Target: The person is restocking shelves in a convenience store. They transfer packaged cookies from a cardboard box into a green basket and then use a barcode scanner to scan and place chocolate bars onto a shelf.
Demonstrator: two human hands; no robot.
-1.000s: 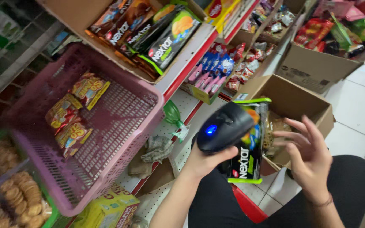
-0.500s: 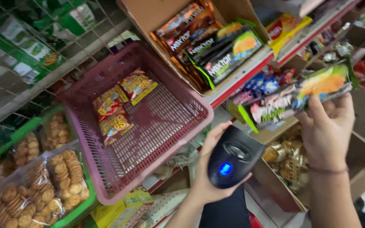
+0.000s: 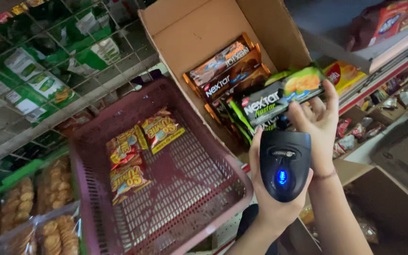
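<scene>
Nearest the camera, a black handheld barcode scanner (image 3: 284,165) is gripped in the left hand (image 3: 275,198), fingers wrapped round its body, a blue light glowing on its top face. Just beyond and to the right, the right hand (image 3: 318,123) is closed on a green-and-black biscuit pack (image 3: 279,97), which is held by its right end, with the thumb on the front face; the pack is tilted slightly and sits just above the scanner's nose, at the mouth of an open cardboard box (image 3: 199,33). Inside that box, several similar biscuit packs (image 3: 225,68) in brown and orange wrappers are stacked on edge, touching the held pack. To the left, a maroon plastic basket (image 3: 95,189) is seen, with 3 red-and-yellow snack packets (image 3: 140,151) lying on its slatted floor near the far corner. At the lower left, bagged round biscuits (image 3: 20,212) are lying in a green tray. Farther back, green packets (image 3: 38,80) are held behind a wire rack (image 3: 72,61), and shelves (image 3: 383,61) of mixed sweets are seen at the right
</scene>
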